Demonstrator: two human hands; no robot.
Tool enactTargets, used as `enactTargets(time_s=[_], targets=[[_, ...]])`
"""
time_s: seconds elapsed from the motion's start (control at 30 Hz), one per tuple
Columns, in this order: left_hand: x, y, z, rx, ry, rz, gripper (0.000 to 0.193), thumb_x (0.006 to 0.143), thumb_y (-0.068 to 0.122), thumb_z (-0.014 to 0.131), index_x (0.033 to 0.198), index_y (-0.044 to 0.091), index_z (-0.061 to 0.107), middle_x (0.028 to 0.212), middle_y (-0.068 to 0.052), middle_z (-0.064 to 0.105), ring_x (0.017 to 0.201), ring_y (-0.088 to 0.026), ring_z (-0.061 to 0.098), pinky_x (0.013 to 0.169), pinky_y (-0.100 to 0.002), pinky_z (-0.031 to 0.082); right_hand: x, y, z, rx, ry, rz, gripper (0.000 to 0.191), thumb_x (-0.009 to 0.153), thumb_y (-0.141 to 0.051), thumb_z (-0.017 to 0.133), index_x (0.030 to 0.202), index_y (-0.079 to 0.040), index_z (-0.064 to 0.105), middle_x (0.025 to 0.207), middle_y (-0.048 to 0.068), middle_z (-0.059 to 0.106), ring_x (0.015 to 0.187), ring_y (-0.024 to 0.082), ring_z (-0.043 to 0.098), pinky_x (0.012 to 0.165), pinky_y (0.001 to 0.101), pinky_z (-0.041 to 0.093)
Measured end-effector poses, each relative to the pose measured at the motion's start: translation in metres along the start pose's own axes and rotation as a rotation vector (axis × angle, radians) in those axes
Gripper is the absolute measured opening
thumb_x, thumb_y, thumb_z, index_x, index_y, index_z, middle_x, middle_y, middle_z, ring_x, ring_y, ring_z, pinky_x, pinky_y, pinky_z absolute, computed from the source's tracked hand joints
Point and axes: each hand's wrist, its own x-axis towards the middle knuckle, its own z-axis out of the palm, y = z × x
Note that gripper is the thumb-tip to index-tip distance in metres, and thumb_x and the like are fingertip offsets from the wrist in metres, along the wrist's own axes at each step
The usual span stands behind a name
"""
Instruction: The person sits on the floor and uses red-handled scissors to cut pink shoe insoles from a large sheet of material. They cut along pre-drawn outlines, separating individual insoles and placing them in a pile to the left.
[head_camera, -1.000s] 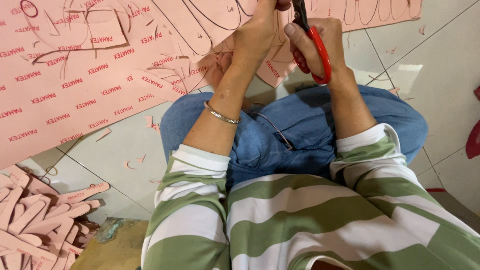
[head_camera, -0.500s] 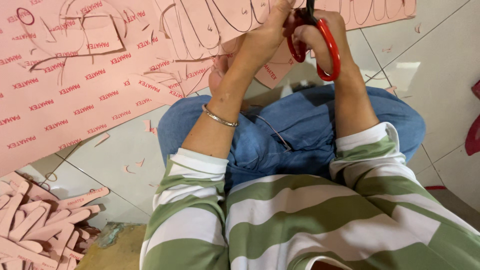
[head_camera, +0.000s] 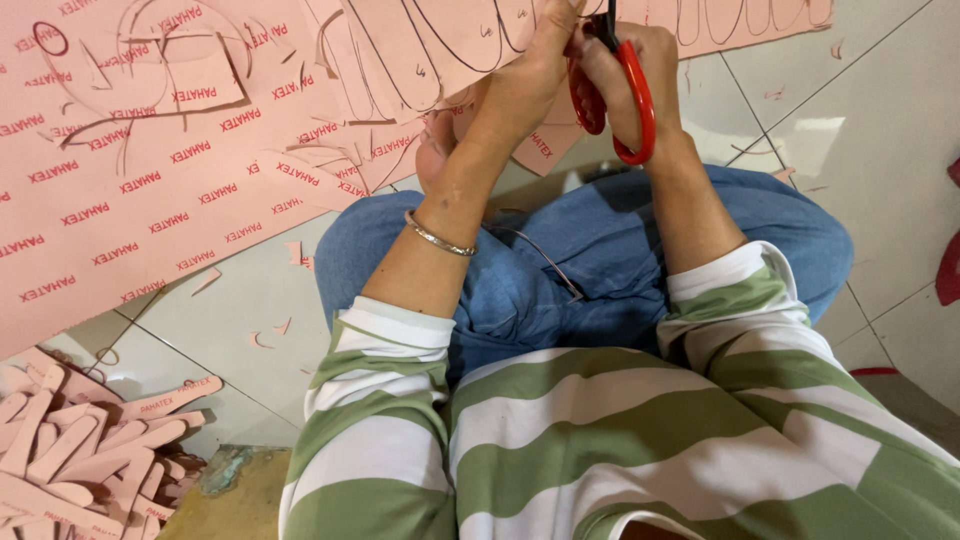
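Pink sheet (head_camera: 150, 150) spread on the floor above my knees, left hand (head_camera: 525, 75) pinching its traced edge, right hand (head_camera: 640, 70) clenched in the red scissors (head_camera: 625, 95); I'd cut slowly, feeding along the drawn line.

The sheet (head_camera: 150, 150) is pale pink, printed with repeated red lettering in slanted rows and marked with dark drawn outlines. The scissors (head_camera: 620, 95) have bright red handles and dark blades. The cut strips (head_camera: 70, 450) heaped at lower left are the same pink with red print. The shirt (head_camera: 620, 430) carries broad green and white horizontal stripes. The trousers (head_camera: 600, 250) are mid-blue denim. The bangle (head_camera: 440, 238) is silver-coloured. The floor (head_camera: 880, 130) is off-white tile with darker grout lines, strewn with small pink offcuts.
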Motion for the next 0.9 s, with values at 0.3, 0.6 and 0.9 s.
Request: enactTargets(time_s=[0.3, 0.6, 0.9], targets=[[-0.002, -0.034, -0.015, 0.528, -0.124, 0.260, 0.044, 0.105, 0.017, 0.060, 0.147, 0.013, 0.053, 0.093, 0.006, 0.064, 0.075, -0.004, 0.062, 0.066, -0.025, 0.057, 0.001, -0.014, 0.004, 0.065, 0.000, 0.144, 0.022, 0.107, -0.011, 0.057, 0.104, 0.003, 0.074, 0.068, 0.004, 0.062, 0.057, 0.009, 0.057, 0.052, 0.0252, 0.046], [-0.001, 0.002, -0.009, 0.176, 0.013, 0.029, 0.034, 0.110, 0.032, 0.051, 0.099, 0.005, 0.068, 0.069, 0.004, 0.054, 0.058, -0.007, 0.049, 0.050, -0.024, 0.042, 0.004, -0.007, 0.000, 0.147, -0.048, 0.193, 0.016, 0.101, -0.007, 0.059, 0.091, 0.002, 0.068, 0.068, 0.005, 0.061, 0.057, 0.012, 0.056, 0.053, 0.0267, 0.045], [-0.009, 0.024, 0.012, -0.033, -0.032, -0.012, 0.034, 0.104, 0.036, 0.062, 0.090, 0.007, 0.071, 0.070, 0.004, 0.061, 0.062, -0.007, 0.057, 0.055, -0.026, 0.048, 0.009, 0.012, -0.008, -0.017, 0.043, 0.055, 0.012, 0.087, 0.000, 0.055, 0.092, 0.004, 0.065, 0.074, 0.007, 0.068, 0.065, 0.014, 0.068, 0.061, 0.0271, 0.053]])
